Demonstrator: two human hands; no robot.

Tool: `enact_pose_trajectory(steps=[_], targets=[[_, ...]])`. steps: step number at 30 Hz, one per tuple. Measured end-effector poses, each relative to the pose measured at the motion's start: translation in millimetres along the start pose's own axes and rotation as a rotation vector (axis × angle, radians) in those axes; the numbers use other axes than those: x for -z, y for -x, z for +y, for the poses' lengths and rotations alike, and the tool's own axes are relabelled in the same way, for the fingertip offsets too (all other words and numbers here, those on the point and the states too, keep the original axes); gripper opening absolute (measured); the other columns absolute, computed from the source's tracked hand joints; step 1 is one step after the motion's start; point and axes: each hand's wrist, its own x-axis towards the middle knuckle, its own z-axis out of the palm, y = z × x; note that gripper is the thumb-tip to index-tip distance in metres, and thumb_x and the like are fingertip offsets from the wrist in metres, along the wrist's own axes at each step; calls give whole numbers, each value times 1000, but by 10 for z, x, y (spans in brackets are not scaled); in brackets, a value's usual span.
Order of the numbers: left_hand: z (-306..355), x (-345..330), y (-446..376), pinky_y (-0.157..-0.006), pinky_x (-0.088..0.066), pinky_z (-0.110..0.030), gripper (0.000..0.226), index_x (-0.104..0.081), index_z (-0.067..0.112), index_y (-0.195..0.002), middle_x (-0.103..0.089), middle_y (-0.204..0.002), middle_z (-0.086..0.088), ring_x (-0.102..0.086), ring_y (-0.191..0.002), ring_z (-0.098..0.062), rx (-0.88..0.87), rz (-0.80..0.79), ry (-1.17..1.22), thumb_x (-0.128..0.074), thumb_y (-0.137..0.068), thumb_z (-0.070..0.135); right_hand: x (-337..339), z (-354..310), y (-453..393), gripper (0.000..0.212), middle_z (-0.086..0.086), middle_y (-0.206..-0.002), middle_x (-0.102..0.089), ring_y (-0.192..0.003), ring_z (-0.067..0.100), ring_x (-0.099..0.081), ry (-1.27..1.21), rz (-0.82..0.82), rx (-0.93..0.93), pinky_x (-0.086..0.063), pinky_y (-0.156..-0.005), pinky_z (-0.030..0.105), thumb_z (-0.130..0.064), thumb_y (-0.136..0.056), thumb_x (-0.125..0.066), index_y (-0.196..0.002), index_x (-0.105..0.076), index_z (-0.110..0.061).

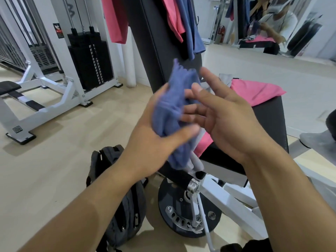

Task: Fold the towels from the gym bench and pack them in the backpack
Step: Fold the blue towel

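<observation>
Black padded gym bench [269, 113] on a white steel frame, backrest [154, 51] raised steeply; pink towel [254, 91] lies bunched on the seat pad with a small grey cloth [225, 78] just behind it. More pink cloth [116, 19] and blue cloth [192, 30] hang over the top of the backrest. Light wood-look floor [45, 170] carries the bench base and a black fabric backpack [125, 206] just left of it, zips facing up.

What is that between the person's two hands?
A bunched blue towel, in the head view. The left hand grips it with the thumb across the cloth; the right hand is spread open beside it, fingertips at the fabric.
</observation>
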Motion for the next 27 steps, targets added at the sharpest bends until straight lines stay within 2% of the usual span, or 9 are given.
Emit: enact_pose_trajectory(steps=[2, 4, 6, 10, 12, 16, 20, 23, 27], targets=[[-44, 44, -50, -92, -58, -33, 34, -73, 34, -114, -77, -112, 3, -72, -110, -14, 106, 144, 310, -79, -82, 24, -38, -18, 10, 56, 9, -115, -75, -97, 26, -75, 12, -79, 16, -58, -87, 34, -11, -100, -55, -153, -41, -21], [-131, 83, -63, -95, -57, -43, 34, -71, 11, -118, -76, -111, -11, -72, -110, -28, 293, 175, 607, -69, -84, 14, 31, 16, -25, 46, 5, -118, -74, -99, 21, -74, 218, -25, 121, -58, -88, 34, -8, -97, -63, -142, -56, -20], [-186, 116, -47, -94, -57, -46, 33, -68, 4, -119, -75, -111, -15, -71, -108, -33, 454, 150, 679, -62, -87, 10, 180, 57, -90, 45, -6, -117, -71, -101, 8, -69, 597, 148, 223, -57, -93, 34, -22, -91, -75, -134, -62, -27], [-271, 195, -17, -104, -49, -53, 46, -68, 8, -119, -72, -116, -15, -69, -107, -35, 591, 80, 737, -60, -73, 12, 403, 51, -143, 84, -15, -126, -68, -113, 3, -65, 819, 159, -133, -52, -98, 31, -71, -70, -74, -143, -53, -35], [-297, 218, -27, -108, -45, -55, 47, -69, 10, -119, -70, -119, -15, -67, -109, -36, 598, 49, 729, -61, -72, 15, 449, 69, -131, 72, -11, -117, -75, -107, 6, -71, 665, 8, -251, -52, -102, 36, -67, -73, -70, -134, -62, -29], [-301, 202, -62, -103, -51, -46, 42, -71, 11, -125, -72, -126, -11, -70, -115, -30, 655, -33, 654, -56, -96, 37, 476, 107, -104, 45, 10, -118, -75, -111, 27, -72, 299, -135, -306, -52, -102, 47, -29, -84, -74, -124, -67, -9], [-369, 161, -97, -86, -56, -37, 31, -68, 21, -125, -77, -117, 0, -73, -110, -22, 571, 100, 308, -66, -96, 33, 567, 186, -117, 43, 12, -114, -76, -104, 31, -74, 410, -41, -286, -55, -98, 52, -23, -82, -80, -122, -67, -12], [-405, 132, -75, -73, -59, -28, 44, -61, 27, -124, -77, -112, 1, -76, -99, -16, 522, 105, 252, -79, -86, 15, 623, 231, -136, 46, 6, -111, -76, -101, 28, -75, 547, 44, -236, -58, -94, 54, -21, -84, -81, -127, -63, -21], [-401, 100, -93, -75, -61, -26, 27, -60, 34, -126, -76, -110, 4, -76, -94, -10, 473, 164, 248, -65, -100, 27, 668, 221, -120, 43, 6, -107, -77, -98, 30, -75, 567, 16, -265, -57, -90, 61, -25, -88, -78, -128, -63, -23]])
